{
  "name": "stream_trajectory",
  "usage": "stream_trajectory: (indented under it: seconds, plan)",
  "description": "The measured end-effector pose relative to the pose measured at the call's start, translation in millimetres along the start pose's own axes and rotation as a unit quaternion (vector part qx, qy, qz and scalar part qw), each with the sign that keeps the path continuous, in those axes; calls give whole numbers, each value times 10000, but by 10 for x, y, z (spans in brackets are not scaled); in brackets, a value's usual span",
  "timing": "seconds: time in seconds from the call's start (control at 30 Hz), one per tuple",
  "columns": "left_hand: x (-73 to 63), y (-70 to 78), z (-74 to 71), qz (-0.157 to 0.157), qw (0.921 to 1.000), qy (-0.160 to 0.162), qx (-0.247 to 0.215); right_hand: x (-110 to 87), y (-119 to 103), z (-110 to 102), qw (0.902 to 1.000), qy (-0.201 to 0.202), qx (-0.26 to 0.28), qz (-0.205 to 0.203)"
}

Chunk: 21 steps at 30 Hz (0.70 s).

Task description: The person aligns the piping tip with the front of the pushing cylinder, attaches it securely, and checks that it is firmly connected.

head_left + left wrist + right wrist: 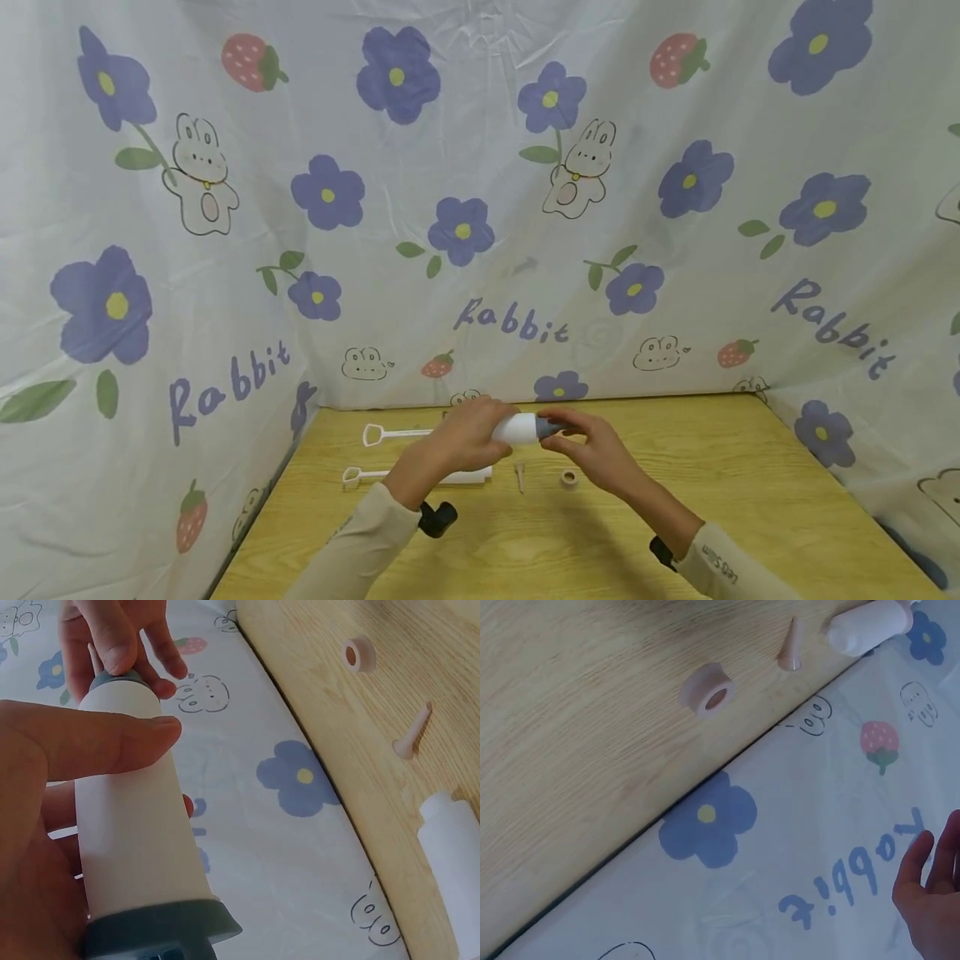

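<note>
My left hand (472, 435) grips a white tube (135, 840), its thumb across the front and fingers behind. A dark grey-blue collar (161, 928) rings the tube's near end. At the other end, my right hand (596, 450) pinches the grey-blue tip (547, 427) between thumb and fingers. In the right wrist view only part of the right hand (937, 907) shows, at the lower right edge. A white rod with a loop handle (372, 434) runs behind the left hand; whether it joins the held tube is hidden.
On the wood-grain table (675, 533) lies a second white tube (465, 477) with a loop-handled rod (351, 477). A small beige cone nozzle (520, 477) and a beige ring (568, 478) lie to its right. A printed rabbit-and-flower cloth (495, 275) hangs behind and at the sides.
</note>
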<state>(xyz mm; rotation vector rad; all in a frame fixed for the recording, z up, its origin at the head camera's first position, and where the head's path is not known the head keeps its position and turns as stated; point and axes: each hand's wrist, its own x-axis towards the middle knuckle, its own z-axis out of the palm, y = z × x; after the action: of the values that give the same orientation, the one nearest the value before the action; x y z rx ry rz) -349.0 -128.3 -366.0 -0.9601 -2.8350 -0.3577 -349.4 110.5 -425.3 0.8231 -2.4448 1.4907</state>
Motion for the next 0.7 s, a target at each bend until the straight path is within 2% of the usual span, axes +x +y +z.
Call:
stream_trajectory:
  seconds: [0.13, 0.37, 0.53, 0.7]
  plan:
    - [-7, 22, -8, 12, 10000, 48, 81, 16, 14, 0, 9999, -13, 75, 134]
    - [-19, 13, 11, 46, 9999, 75, 135, 56, 27, 2, 9986, -283, 339, 300]
    - [-34, -9, 23, -5, 10000, 14, 59, 65, -5, -9, 9981, -428, 92, 437]
    - [-60, -18, 7, -102, 9999, -41, -86, 58, -41, -7, 9978, -569, 42, 340]
